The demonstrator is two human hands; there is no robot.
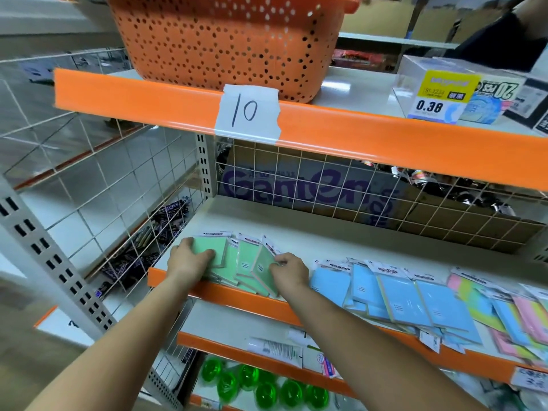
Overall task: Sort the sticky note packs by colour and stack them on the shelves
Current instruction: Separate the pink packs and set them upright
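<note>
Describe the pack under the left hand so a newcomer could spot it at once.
Find the orange shelf edge taped with a paper "10". On the shelf below, the green packs lie at the left end. It is the leftmost one, lying flat under the left hand.

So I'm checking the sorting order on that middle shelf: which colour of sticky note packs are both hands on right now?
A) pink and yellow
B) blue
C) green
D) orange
C: the left hand rests on the green packs at the shelf's left end and the right hand grips one of them, while the blue packs lie untouched further right.
</note>
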